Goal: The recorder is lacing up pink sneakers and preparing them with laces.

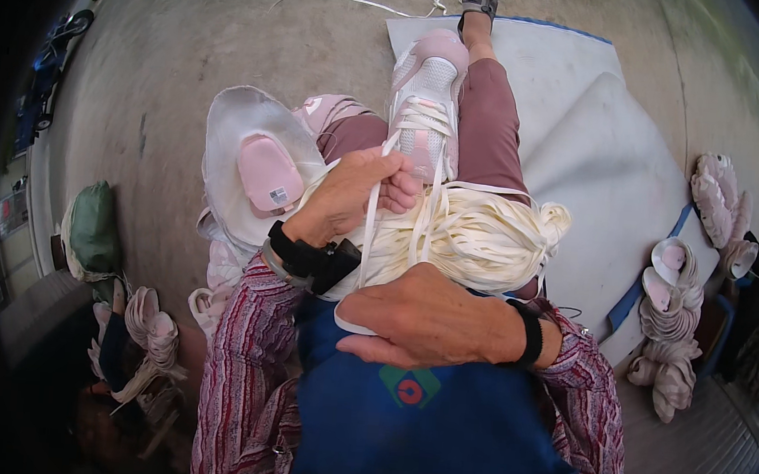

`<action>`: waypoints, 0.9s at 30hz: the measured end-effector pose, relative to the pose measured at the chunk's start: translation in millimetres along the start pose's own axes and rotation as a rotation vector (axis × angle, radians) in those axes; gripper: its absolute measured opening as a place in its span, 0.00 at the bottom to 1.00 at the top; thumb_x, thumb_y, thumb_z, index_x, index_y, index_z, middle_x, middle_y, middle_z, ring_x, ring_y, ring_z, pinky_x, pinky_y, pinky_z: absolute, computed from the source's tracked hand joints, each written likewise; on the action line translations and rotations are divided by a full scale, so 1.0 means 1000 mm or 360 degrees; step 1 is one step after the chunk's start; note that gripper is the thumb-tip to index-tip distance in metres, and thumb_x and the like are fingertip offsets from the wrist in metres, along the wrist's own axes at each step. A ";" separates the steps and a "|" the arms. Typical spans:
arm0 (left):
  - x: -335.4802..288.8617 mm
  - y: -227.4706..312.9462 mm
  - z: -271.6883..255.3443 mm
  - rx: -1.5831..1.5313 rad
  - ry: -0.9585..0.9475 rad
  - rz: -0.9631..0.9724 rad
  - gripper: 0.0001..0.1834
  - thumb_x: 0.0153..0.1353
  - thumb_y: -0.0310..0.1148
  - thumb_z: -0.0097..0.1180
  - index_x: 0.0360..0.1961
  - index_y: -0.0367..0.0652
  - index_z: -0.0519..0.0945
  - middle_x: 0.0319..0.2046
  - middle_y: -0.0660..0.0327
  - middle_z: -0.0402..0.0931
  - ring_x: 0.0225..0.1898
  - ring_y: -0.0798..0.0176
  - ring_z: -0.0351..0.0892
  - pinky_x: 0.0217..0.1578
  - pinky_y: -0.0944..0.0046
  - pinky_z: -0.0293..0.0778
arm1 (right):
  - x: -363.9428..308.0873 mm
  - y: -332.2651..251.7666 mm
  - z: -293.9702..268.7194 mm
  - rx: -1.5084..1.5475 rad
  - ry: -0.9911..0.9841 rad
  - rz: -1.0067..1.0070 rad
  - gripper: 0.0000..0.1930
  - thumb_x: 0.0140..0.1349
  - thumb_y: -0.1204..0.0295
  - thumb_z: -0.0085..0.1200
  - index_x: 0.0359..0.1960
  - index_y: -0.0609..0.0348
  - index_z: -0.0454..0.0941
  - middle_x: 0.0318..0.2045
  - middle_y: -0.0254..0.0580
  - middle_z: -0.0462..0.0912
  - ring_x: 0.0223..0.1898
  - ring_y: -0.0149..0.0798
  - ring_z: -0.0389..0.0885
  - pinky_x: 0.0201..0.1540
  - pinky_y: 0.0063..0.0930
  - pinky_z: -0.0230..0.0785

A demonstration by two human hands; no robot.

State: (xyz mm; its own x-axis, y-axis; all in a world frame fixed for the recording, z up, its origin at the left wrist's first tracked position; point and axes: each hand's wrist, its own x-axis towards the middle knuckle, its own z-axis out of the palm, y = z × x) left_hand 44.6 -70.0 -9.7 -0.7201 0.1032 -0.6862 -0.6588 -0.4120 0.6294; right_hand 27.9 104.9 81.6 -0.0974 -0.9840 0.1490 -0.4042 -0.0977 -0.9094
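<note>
— Where's the lace?
— Your left hand [361, 187] pinches the white lace [371, 227] just below the pink shoe [426, 98] on your knee.
— And the other?
— Your right hand [426, 321] curls around its lower loop, beside the lace bundle [478, 236].

shoe [425, 107] on knee | lace bundle [478, 236] on lap | sole [269, 173] left of shoe

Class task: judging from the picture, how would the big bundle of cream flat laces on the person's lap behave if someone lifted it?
The bundle of cream flat laces probably sags floppily, since its strands drape loosely. It seems light for its bulk. Loose strands may slip out, as some trail between the left hand and right hand.
</note>
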 end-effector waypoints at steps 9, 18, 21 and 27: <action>-0.080 0.030 -0.068 -0.1046 -0.0222 0.0707 0.12 0.71 0.34 0.41 0.44 0.37 0.73 0.16 0.72 0.57 0.19 0.73 0.60 0.32 0.67 0.66 | -0.108 -0.014 -0.096 0.0686 0.1705 0.0384 0.17 0.70 0.62 0.39 0.32 0.64 0.72 0.14 0.22 0.59 0.13 0.18 0.48 0.15 0.17 0.40; -0.185 0.051 -0.140 -0.0828 0.0135 0.1377 0.10 0.69 0.31 0.43 0.39 0.36 0.73 0.46 0.53 0.72 0.52 0.55 0.69 0.61 0.52 0.60 | -0.235 -0.005 -0.227 0.0886 0.2095 -0.0261 0.09 0.71 0.74 0.38 0.44 0.69 0.67 0.19 0.29 0.52 0.16 0.23 0.48 0.19 0.19 0.44; -0.199 0.046 -0.159 -0.0846 0.0157 0.1535 0.11 0.68 0.32 0.44 0.38 0.35 0.74 0.53 0.50 0.70 0.59 0.51 0.66 0.67 0.47 0.51 | -0.246 0.002 -0.246 0.0527 0.2474 -0.0084 0.09 0.71 0.74 0.39 0.46 0.69 0.65 0.20 0.30 0.53 0.17 0.24 0.49 0.19 0.21 0.45; -0.190 0.051 -0.144 -0.0845 0.0132 0.1724 0.14 0.67 0.32 0.49 0.48 0.32 0.70 0.42 0.55 0.74 0.52 0.56 0.71 0.65 0.49 0.57 | -0.150 0.017 -0.202 0.0194 0.2056 0.0344 0.15 0.70 0.69 0.43 0.52 0.67 0.71 0.29 0.31 0.72 0.20 0.18 0.62 0.18 0.10 0.54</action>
State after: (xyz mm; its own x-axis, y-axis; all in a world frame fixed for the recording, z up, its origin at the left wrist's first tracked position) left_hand 179.2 -240.5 99.9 -0.8142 -0.5762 0.0708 0.4632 -0.5712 0.6776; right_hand -148.0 280.4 121.8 -0.9708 -0.1375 0.1967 -0.1934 -0.0369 -0.9804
